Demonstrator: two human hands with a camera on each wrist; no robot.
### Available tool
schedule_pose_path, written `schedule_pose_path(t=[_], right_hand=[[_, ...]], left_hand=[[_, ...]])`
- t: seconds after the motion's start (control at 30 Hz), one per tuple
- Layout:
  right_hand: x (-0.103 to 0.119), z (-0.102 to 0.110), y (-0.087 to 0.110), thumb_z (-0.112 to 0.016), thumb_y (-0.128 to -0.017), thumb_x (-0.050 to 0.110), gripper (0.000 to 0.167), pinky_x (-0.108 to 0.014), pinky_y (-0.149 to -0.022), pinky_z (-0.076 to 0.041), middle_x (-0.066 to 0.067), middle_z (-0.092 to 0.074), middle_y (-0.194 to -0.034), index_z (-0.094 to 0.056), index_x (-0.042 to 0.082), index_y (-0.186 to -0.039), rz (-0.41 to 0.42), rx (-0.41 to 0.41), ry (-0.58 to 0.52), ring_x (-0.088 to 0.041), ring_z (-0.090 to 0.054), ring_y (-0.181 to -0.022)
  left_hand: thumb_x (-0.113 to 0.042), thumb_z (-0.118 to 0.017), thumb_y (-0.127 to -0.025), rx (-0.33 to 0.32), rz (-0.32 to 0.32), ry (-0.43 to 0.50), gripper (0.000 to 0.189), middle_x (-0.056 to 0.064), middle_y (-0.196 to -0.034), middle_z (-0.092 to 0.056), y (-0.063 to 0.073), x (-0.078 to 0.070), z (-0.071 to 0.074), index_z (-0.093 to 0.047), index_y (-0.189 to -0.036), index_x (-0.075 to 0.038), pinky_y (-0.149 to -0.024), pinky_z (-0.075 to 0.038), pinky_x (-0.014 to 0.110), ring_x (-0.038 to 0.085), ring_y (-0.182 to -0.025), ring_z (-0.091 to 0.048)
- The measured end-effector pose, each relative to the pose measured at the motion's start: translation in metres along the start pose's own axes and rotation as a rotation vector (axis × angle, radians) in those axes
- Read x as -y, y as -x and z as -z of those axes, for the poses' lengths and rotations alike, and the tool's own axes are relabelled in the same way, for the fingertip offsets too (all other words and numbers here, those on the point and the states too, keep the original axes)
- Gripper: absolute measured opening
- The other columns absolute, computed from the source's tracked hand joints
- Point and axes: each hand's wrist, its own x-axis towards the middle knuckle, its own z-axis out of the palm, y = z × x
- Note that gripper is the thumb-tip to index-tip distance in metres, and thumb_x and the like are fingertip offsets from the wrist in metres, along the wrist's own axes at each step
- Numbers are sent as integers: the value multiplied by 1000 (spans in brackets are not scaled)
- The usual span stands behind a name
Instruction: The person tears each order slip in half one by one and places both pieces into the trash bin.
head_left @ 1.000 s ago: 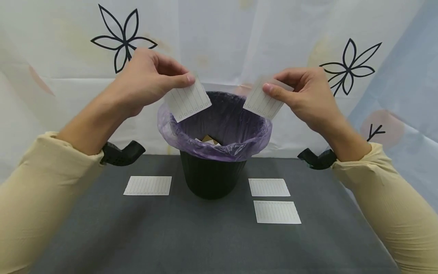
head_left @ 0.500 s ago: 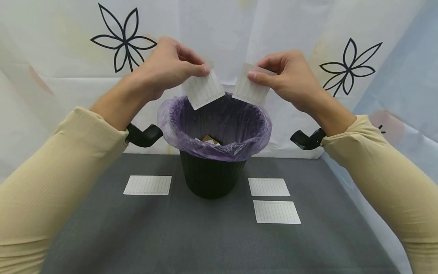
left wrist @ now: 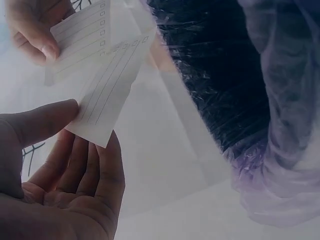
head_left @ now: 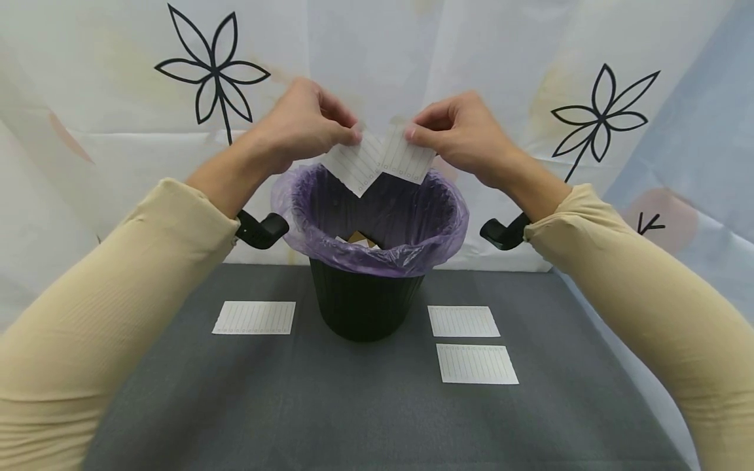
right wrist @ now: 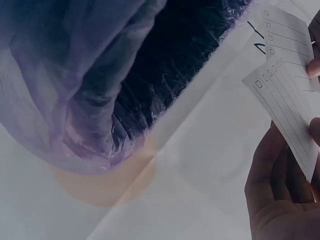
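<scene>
Above the purple-lined bin (head_left: 365,304), my left hand (head_left: 303,124) pinches a small lined paper piece (head_left: 350,163) with a row of checkboxes along one edge. My right hand (head_left: 468,137) pinches a similar lined paper piece (head_left: 408,158) between thumb and fingers. The two pieces meet and overlap a little at their inner corners. In the left wrist view the left paper piece (left wrist: 107,95) lies in front of the right one (left wrist: 82,40). Both hang over the back of the bin's opening.
A purple plastic bag (head_left: 377,258) lines the bin, with brown and white scraps (head_left: 358,239) inside. On the dark table (head_left: 353,405) one lined card (head_left: 254,318) lies left of the bin, and two more, an upper card (head_left: 463,321) and a lower card (head_left: 477,364), lie right.
Both hands have moved inward over the bin, bringing the two paper pieces from well apart to overlapping. The cards on the table have stayed in place.
</scene>
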Motion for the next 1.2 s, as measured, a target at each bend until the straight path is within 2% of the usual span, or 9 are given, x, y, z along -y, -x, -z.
schedule_pose_path(t=[0.23, 0.43, 0.53, 0.77, 1.2], right_hand=[[-8, -8, -5, -69, -97, 9, 19, -27, -80, -51, -4, -75, -94, -76, -5, -108, 10, 21, 23, -16, -66, -87], [-12, -13, -5, -69, -96, 8, 18, -33, -81, -55, -10, -74, -91, -75, -4, -107, 18, 60, 7, -29, -68, -88], [-13, -13, -3, -69, -96, 10, 19, -34, -83, -55, -11, -74, -92, -75, -3, -108, 13, 71, 18, -33, -67, -91], [-16, -12, 2, -70, -96, 12, 19, -30, -78, -53, -14, -73, -95, -76, -1, -108, 8, 60, 28, -27, -66, -87], [-20, -13, 34, -71, -94, 4, 15, -32, -82, -56, -9, -73, -92, -75, -4, -106, 78, 64, -90, -23, -70, -85]], left_hand=[[-15, -73, -94, 22, -19, -15, 24, 6, -109, -67, 0, 3, -3, -73, -114, -1, -88, -46, 31, 17, -98, -57], [-12, -73, -95, 58, -16, 26, 25, 9, -106, -69, 2, 5, -2, -71, -116, 2, -84, -51, 30, 17, -90, -63], [-13, -72, -96, 66, -20, 11, 26, 12, -108, -70, 4, 6, -1, -70, -117, 2, -86, -52, 31, 19, -92, -65], [-14, -69, -98, 72, -42, -20, 26, 12, -110, -71, 9, 8, -1, -70, -119, 1, -87, -51, 32, 21, -95, -65], [-16, -72, -96, 61, -81, 50, 25, 13, -105, -74, 34, 14, -4, -73, -116, -2, -86, -50, 36, 25, -95, -65]])
